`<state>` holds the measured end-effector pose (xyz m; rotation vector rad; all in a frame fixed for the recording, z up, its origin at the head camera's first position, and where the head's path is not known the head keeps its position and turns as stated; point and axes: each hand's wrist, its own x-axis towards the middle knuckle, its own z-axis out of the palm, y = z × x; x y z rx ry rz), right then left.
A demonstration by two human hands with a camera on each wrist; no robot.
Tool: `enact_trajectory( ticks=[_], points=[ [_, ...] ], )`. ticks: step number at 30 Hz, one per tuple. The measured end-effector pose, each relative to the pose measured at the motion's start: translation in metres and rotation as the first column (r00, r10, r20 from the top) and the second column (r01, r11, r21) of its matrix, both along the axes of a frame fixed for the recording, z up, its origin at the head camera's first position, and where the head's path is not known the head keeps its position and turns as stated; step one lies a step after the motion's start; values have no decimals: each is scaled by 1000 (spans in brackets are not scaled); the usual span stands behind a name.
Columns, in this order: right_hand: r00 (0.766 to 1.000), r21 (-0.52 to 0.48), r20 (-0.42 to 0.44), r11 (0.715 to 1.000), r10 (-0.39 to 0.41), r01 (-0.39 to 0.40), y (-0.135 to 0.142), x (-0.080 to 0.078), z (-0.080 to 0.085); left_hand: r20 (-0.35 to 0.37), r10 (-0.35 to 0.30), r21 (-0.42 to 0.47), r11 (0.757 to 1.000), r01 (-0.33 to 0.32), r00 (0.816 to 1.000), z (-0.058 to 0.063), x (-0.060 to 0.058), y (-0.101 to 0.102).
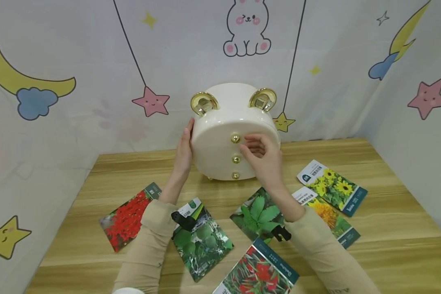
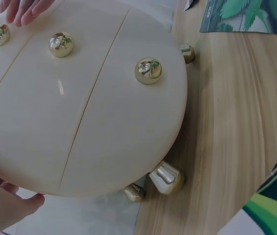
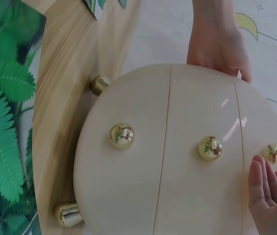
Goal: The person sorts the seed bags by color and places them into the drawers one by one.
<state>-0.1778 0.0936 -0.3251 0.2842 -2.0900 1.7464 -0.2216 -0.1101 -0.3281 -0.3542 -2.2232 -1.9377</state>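
Observation:
A round white drawer box [image 1: 214,151] with gold ears stands upright on short gold feet. Its front carries three gold knobs, and seams divide it into drawers. My left hand [image 1: 183,153] lies along the box's left side, fingers straight against the wall; the left wrist view shows its thumb [image 2: 33,203] by the front edge. Just right of the top knob [image 1: 235,138] is my right hand [image 1: 266,159], its fingers loosely bent and thumb apart. In the right wrist view those fingertips [image 3: 258,164] are close beside the top knob [image 3: 271,153], and nothing is gripped.
Several seed packets lie on the wooden table [image 1: 77,224]: a red-flower packet [image 1: 128,216] at left, leafy green packets [image 1: 203,241] in front, and a yellow-flower packet [image 1: 332,185] at right. A printed cloth wall [image 1: 191,53] rises behind the box.

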Motion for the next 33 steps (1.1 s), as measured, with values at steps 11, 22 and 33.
enact_trajectory(
  ticks=[11,22,33],
  points=[
    [997,-15,-64,999,-31,30,-21,11,17,16,-64,101,993,62,998,-17,-11,3],
    [970,43,-208,989,-128,139,-29,-13,-7,-2,-47,136,990,47,999,-18,-15,6],
    [911,160,-367,952,-186,259,-32,-21,-16,13,-50,185,982,47,999,-20,-16,6]
  ],
)
